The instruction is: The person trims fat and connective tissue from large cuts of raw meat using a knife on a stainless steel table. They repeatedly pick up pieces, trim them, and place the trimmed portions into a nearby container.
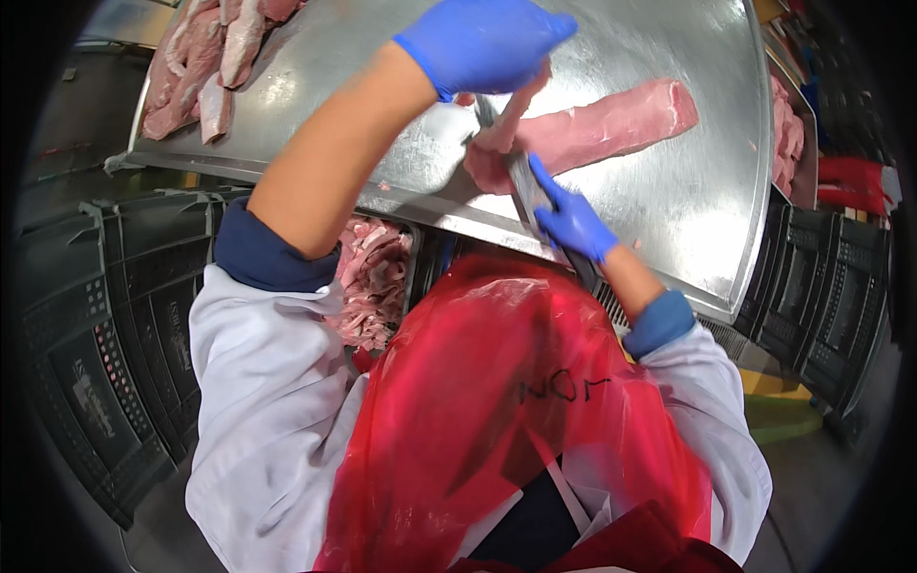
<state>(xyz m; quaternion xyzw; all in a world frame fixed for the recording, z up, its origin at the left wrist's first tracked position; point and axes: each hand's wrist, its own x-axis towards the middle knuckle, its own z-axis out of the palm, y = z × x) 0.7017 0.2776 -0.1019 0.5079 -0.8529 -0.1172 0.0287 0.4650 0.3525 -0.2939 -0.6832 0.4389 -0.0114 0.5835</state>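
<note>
A long pale pink loin of meat (611,126) lies slantwise on the steel table, its near left end beside the blade. My right hand (576,222), in a blue glove, is closed round a knife (523,191), with the index finger stretched along it. The blade points away and to the left, passing under a strip of meat (521,107) at the loin's left end. Pulled upward, that strip runs to my left hand (492,46), also blue-gloved, which is closed on its upper end. The left fingertips are partly hidden by the hand itself.
Several larger meat pieces (205,72) are heaped at the table's (707,210) far left. Below its front edge, a container of trimmings (373,277) stands by my left arm. Dark plastic crates (124,334) flank both sides; more meat (785,134) fills a tray at right.
</note>
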